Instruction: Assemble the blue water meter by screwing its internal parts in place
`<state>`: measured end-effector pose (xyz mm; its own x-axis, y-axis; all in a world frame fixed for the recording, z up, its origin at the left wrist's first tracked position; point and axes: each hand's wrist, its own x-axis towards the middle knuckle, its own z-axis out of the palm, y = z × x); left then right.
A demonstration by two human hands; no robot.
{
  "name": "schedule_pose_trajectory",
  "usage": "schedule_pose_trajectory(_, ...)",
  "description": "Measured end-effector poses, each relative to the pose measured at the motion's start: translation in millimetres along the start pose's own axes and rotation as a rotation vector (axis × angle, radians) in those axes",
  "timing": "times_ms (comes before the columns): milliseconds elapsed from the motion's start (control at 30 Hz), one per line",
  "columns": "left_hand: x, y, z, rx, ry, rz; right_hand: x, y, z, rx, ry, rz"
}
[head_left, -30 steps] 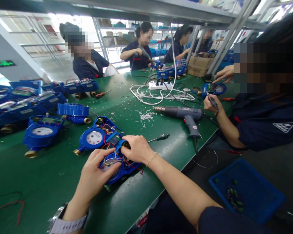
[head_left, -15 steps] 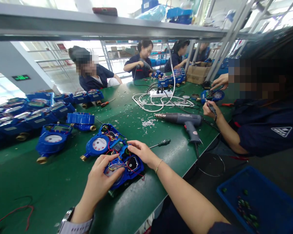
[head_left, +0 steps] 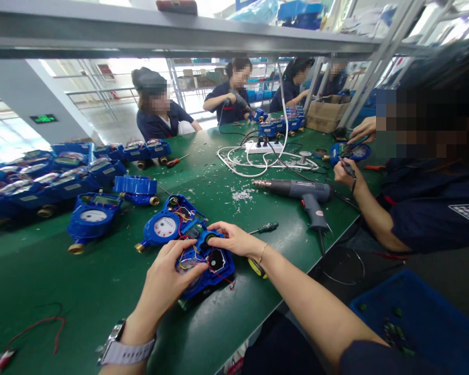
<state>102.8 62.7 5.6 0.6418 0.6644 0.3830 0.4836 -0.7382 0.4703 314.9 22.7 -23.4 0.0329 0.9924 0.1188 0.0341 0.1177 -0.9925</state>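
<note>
An opened blue meter (head_left: 222, 268) with red and yellow wires lies near the table's front edge. My left hand (head_left: 174, 268) grips its left side, thumb and fingers around the round dial. On the meter's upper part, my right hand (head_left: 229, 238) has its fingers closed at a blue piece with a round black part. A second open blue meter (head_left: 165, 227) with a white dial and brass fitting sits just behind, touching or nearly touching the first. A screwdriver (head_left: 268, 227) lies to the right of my right hand.
A heat gun (head_left: 297, 191) lies at the right, behind a yellow round item (head_left: 257, 268). White cables and a power strip (head_left: 263, 148) are farther back. Many blue meters (head_left: 58, 190) stand at left. A co-worker's hand (head_left: 347, 172) holds a tool at right. A blue bin (head_left: 422, 317) is below.
The view has shifted slightly, so the scene sits a little farther right. The yellow round item now shows beside my right wrist. Both hands remain on the meter, with my right fingers slightly more bent.
</note>
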Motion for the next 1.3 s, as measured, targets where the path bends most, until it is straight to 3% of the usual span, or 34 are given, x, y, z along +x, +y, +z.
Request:
schedule_pose_trajectory(133,6.7,6.0,-3.5,0.106,-0.019,0.008,-1.9,0.0,-2.1,-0.022,-0.035,-0.025)
schedule_pose_trajectory(300,28.7,19.9,-6.1,0.214,0.045,0.07,-3.9,-5.8,-10.6,-0.087,-0.135,-0.073)
schedule_pose_trajectory(533,51.9,16.3,-1.8,-0.031,-0.233,0.007,1.5,-26.2,-24.0,-0.362,-0.239,-0.145)
schedule_pose_trajectory(833,56.5,11.9,-4.2,-0.017,-0.327,0.018,2.7,-36.2,-22.5,-0.676,-0.213,-0.186)
schedule_pose_trajectory(1133,68.9,37.8,-5.5,0.278,-0.305,-0.151,-1.8,-36.6,-16.4,-0.704,-0.229,-0.159)
schedule_pose_trajectory(1300,75.3,43.1,-6.2,0.32,-0.334,-0.155,-2.9,-34.0,-21.0,-0.599,-0.279,-0.157)
